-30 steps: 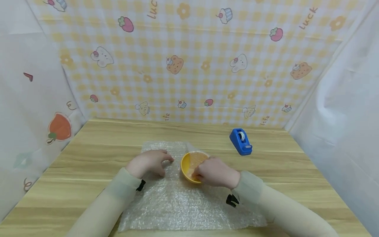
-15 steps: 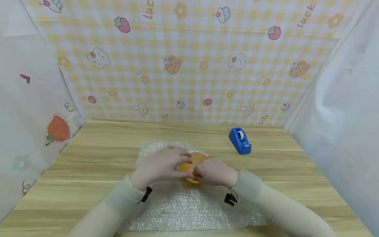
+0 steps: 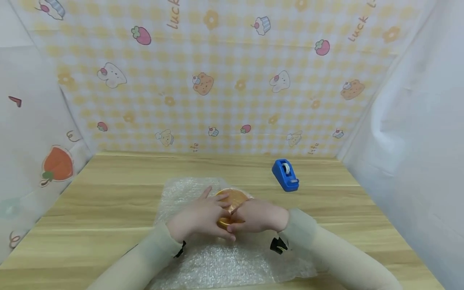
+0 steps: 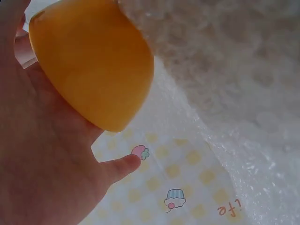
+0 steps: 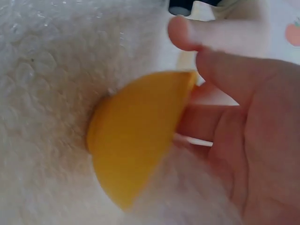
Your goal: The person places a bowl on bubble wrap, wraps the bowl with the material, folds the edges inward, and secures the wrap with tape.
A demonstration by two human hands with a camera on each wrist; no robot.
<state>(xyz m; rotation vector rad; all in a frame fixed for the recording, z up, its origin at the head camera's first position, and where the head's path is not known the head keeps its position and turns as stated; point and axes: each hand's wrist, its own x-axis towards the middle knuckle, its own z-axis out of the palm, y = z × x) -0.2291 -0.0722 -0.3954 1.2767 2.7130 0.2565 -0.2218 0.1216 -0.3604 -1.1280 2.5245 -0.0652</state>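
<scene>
Looking down from the head: resting the left hand [image 3: 201, 217] across the left side of the yellow bowl [image 3: 224, 222], with fingers spread and nearly straight, laid on rather than wrapped round. Over on the opposite side with the right hand [image 3: 256, 215], fingers bent down into the bowl; pinching or merely pressing, cannot tell. Beneath, spread over the wooden surface [image 3: 119, 197], bubble wrap [image 3: 224, 266], and farther back to the right, a blue tape dispenser [image 3: 285, 175]. Across to the left wrist: close beside the palm, the bowl's smooth curved outside, with thumb stretched clear. And from the right wrist: base against the bubble wrap, fingers in at the mouth, thumb near the rim.
</scene>
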